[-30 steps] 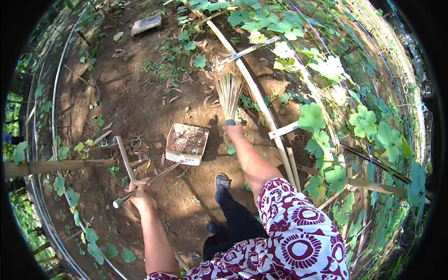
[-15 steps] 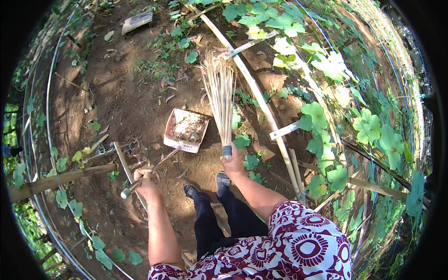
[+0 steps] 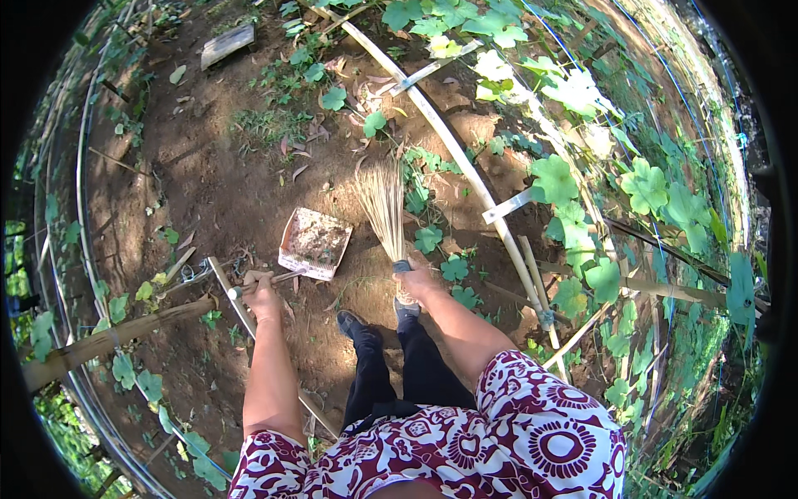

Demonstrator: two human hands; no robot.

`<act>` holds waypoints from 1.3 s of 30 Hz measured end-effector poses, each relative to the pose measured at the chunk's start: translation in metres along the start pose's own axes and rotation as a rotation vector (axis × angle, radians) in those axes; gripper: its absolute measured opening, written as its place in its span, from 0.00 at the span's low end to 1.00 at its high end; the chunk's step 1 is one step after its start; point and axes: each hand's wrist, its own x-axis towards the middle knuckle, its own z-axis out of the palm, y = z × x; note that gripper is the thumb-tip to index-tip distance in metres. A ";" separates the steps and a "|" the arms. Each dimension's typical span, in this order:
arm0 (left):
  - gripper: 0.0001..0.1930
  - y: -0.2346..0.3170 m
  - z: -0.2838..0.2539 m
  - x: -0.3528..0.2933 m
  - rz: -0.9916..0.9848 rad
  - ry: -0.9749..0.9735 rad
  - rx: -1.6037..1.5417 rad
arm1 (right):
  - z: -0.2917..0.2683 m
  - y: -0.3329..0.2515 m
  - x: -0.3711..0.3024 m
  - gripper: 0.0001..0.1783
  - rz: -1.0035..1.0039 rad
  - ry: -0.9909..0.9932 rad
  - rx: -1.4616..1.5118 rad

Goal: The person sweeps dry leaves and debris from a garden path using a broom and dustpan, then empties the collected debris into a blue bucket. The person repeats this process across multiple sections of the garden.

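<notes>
- Biggest thing here is the brown soil [image 3: 191,133], patchy with sun and shade; leafy vines [image 3: 553,179] crowd the right side, with a long curved pole [image 3: 445,135] between them and the open ground
- The person stands mid-plot in a maroon and white patterned top [image 3: 499,432] and dark trousers [image 3: 424,366]; feet close together, which looks like a decent base, though a slight knee bend would probably spare the back
- The stick broom [image 3: 382,204] fans its pale bristles away from the body, right of the dustpan [image 3: 317,273] and apart from it; can't tell if the tips touch the dirt; short, low, light strokes angled toward the pan would likely work best, since hard flicks on loose soil just throw dust
- The dustpan sits ahead of the shoes [image 3: 353,323], a bit left of centre, its handle [image 3: 288,275] running back to the left hand [image 3: 263,293]; best kept flat and steady, lip snug to the ground
- Hands are well apart; the right hand [image 3: 418,279] is wrapped round the broom's near end, the left is closed on the handle close to its pale cap
- Smallest stuff is the debris [image 3: 316,234] already in the pan; no sudden tipping, or it'll probably spill
</notes>
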 end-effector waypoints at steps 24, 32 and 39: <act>0.09 -0.011 0.009 0.014 0.036 -0.184 -0.093 | -0.036 0.042 -0.099 0.39 0.092 0.476 -0.333; 0.10 -0.016 0.008 0.018 0.128 -0.171 0.033 | -0.009 0.055 -0.210 0.39 -0.096 0.148 -0.199; 0.09 -0.022 0.005 0.024 0.197 -0.166 0.018 | -0.023 0.051 -0.148 0.39 -0.251 0.096 -0.200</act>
